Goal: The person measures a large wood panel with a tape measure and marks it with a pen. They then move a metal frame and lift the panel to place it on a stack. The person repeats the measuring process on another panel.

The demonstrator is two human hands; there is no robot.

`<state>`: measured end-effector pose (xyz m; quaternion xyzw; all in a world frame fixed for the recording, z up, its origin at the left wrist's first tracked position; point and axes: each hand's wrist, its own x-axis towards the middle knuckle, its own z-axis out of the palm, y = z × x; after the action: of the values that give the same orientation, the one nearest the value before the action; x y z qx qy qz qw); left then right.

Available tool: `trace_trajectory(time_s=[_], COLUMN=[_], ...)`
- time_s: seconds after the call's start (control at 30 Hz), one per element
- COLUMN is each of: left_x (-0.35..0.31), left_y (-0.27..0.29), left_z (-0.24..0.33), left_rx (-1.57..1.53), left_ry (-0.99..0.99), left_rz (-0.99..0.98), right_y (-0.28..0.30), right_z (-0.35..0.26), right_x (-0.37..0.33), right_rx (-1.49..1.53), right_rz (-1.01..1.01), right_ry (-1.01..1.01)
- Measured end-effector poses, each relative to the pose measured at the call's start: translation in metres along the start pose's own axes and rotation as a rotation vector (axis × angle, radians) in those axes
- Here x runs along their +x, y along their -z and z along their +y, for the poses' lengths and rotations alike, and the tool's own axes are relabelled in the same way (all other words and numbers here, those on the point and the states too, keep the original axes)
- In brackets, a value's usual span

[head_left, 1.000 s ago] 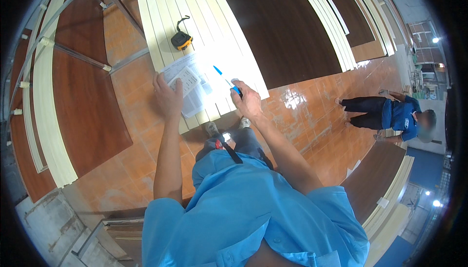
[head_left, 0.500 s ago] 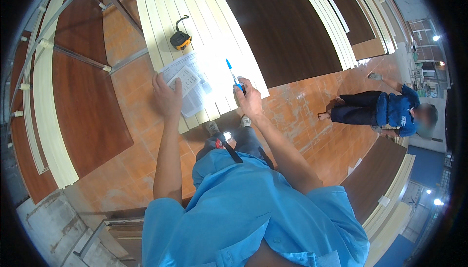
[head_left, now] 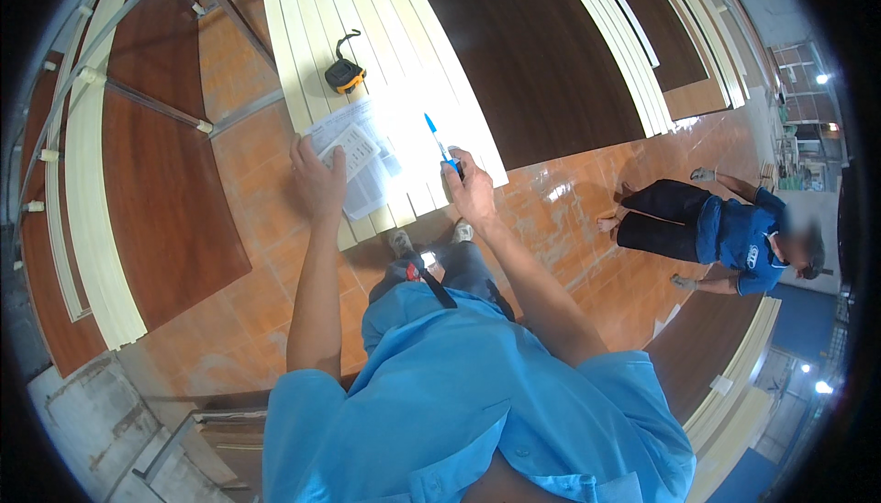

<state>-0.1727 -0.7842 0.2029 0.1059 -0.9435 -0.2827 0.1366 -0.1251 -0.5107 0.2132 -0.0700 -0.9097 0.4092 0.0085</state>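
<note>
Across the orange tiled floor [head_left: 248,338] stand long racked goods, the largest being a broad, dark brown wood-grained panel [head_left: 541,53] lying just beyond the right edge of a pale cream bench-like row of long flat boards [head_left: 385,35]. Well apart from the near right corner of that row, a co-worker in a dark blue shirt [head_left: 730,228] stands on the tiles.

At the near left corner of the boards lie thin white printed paper sheets [head_left: 367,193], overlapping one another, their left side along the boards' left edge. The bare left hand [head_left: 317,180] rests on that side of the sheets, its thumb parted from the fingers and laid over the paper; whether it pinches anything I cannot tell. The bare right hand [head_left: 473,191] is near the near right corner, to the right of the sheets, thumb and fingers closed round a pen.

Farther along the left edge, past the sheets and ahead of the left hand, sits a black and yellow-orange tape measure [head_left: 344,75] with a dark strap curling off its far side. A small white printed card [head_left: 354,154] lies on top of the sheets, just beside the left thumb. Smallest is the slim blue-and-white pen [head_left: 439,143], pointing away from the right hand toward the far end; glare hides whether its tip touches anything.
</note>
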Motion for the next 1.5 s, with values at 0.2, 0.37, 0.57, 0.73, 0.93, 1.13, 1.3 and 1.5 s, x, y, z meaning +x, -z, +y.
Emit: trace_trajectory(time_s=[0.2,0.37,0.57,0.73,0.93,1.13,1.3,1.5], left_x=[0.001,0.000,0.000,-0.001,-0.001,-0.003,-0.003,-0.001], left_y=[-0.002,-0.002,-0.001,-0.001,-0.001,0.000,-0.001,-0.005], left_z=[-0.001,-0.003,-0.003,-0.002,-0.002,-0.001,-0.001,-0.006], left_rx=[0.003,0.009,-0.006,-0.015,-0.028,-0.037,-0.020,-0.035], left_ry=[0.016,0.000,-0.018,0.005,0.012,0.005,0.016,0.045], left_rz=[-0.013,0.008,0.028,0.016,0.009,0.026,0.027,-0.016], right_y=[0.002,0.004,0.002,0.003,0.003,0.002,0.002,0.001], right_z=[-0.003,-0.006,-0.006,-0.007,-0.008,-0.007,-0.009,-0.011], right_x=[0.001,-0.003,-0.004,-0.004,-0.004,-0.004,-0.005,-0.005], right_rx=[0.001,-0.017,-0.039,-0.104,-0.104,-0.111,-0.079,-0.060], right_rz=[-0.032,-0.027,-0.049,-0.038,-0.061,-0.041,-0.042,-0.021], right_ry=[-0.030,0.036,0.088,0.145,0.119,0.133,0.095,0.094])
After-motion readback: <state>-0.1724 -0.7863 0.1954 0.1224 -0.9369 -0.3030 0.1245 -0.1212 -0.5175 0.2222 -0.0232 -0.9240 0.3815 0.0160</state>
